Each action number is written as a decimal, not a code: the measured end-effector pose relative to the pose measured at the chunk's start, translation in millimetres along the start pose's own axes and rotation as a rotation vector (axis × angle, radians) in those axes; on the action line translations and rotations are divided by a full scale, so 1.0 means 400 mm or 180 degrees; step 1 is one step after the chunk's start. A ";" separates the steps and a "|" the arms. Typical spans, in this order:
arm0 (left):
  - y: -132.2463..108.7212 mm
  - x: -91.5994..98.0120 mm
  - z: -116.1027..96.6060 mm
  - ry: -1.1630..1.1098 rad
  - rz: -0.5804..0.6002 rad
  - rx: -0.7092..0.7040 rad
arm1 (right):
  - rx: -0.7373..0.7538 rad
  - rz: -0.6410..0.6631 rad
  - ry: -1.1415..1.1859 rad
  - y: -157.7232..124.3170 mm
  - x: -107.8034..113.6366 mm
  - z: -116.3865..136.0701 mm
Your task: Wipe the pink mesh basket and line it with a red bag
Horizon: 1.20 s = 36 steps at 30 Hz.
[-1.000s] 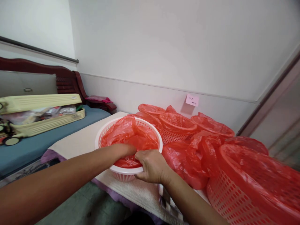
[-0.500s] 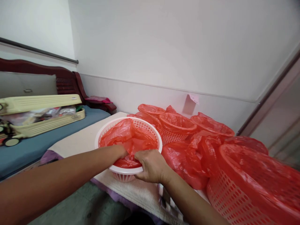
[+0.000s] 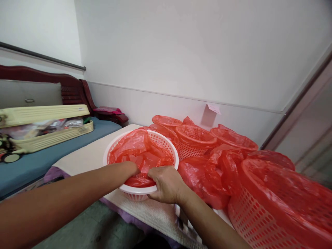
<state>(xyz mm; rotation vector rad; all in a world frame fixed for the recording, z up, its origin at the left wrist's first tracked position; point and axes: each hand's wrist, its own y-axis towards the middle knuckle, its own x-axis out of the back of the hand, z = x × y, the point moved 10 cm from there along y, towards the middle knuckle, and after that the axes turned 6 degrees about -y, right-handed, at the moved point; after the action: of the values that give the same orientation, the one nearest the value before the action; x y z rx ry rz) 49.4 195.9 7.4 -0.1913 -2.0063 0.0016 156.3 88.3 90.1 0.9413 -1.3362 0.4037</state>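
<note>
A white plastic basket (image 3: pixel 105 156) with a perforated wall stands on the cream cover, and a thin red plastic bag (image 3: pixel 133 143) lies crumpled inside it. My left hand (image 3: pixel 131 168) reaches over the near rim into the bag; its fingers are hidden within the basket. At the near right of the rim, my right hand (image 3: pixel 166 183) is closed, thumb inward over the edge and fingers underneath. Whether it also pinches some of the bag, I cannot tell.
Several baskets lined with red bags, including a large near one (image 3: pixel 259 214), stand on the right. A loose red bag (image 3: pixel 199 173) lies beside the white basket. On the blue bed at left sits a partly open cream suitcase (image 3: pixel 52 138). A wall (image 3: pixel 181 52) rises behind.
The bag's upper left part has risen slightly above the far rim. Both hands stay almost in place, and the whole view has shifted a little.
</note>
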 end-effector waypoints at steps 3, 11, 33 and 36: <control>-0.012 -0.047 0.008 0.0039 0.0740 0.0351 | -0.0020 0.0082 -0.0054 -0.006 -0.008 -0.005; -0.050 0.091 -0.180 -0.0170 0.0457 -0.1208 | -0.0151 0.0403 -0.0208 0.003 -0.027 -0.051; -0.370 0.068 -0.171 0.1372 -0.0994 -0.2585 | 0.0023 0.0425 -0.0297 -0.044 -0.025 0.009; -0.378 0.061 -0.164 0.1444 -0.1037 -0.2620 | 0.0188 0.0368 -0.0341 -0.049 -0.007 0.013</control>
<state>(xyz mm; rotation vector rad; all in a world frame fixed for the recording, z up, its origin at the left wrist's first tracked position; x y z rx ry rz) 77.7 44.3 70.7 -0.3445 -1.4631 -0.9946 166.4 73.5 80.5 0.9480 -1.4877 0.4891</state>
